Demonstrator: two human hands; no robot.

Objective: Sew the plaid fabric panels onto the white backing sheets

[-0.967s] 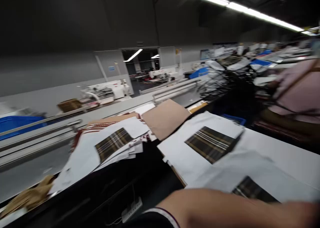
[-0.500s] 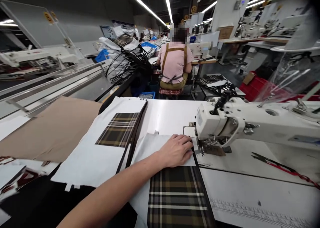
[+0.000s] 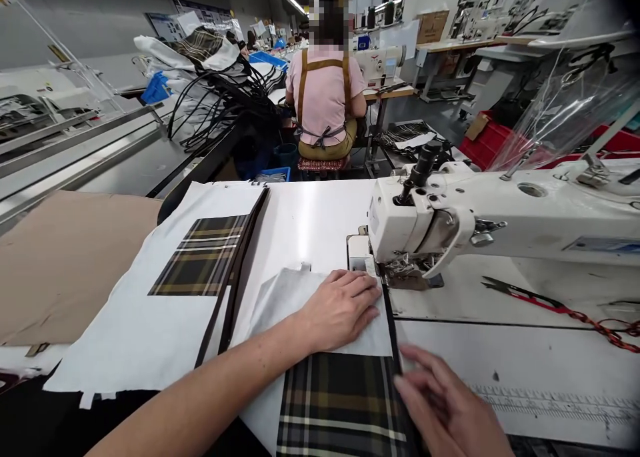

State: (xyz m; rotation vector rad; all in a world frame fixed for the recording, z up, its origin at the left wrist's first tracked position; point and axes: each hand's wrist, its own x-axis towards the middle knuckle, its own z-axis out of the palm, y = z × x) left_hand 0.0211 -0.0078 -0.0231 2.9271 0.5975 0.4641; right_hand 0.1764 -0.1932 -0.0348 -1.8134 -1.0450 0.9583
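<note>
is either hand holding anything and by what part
Nothing is gripped. The left hand lies flat on the white sheet, near the presser foot. The right hand is at the plaid fabric's edge, contact unclear.

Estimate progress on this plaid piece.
Done: a white sheet with plaid patch and dark strip lies aside, apparently finished. In hand: left hand presses white backing beside the white sewing machine's presser foot; right hand nears a dark edge strip. Left: the plaid panel, short of the foot.
</note>
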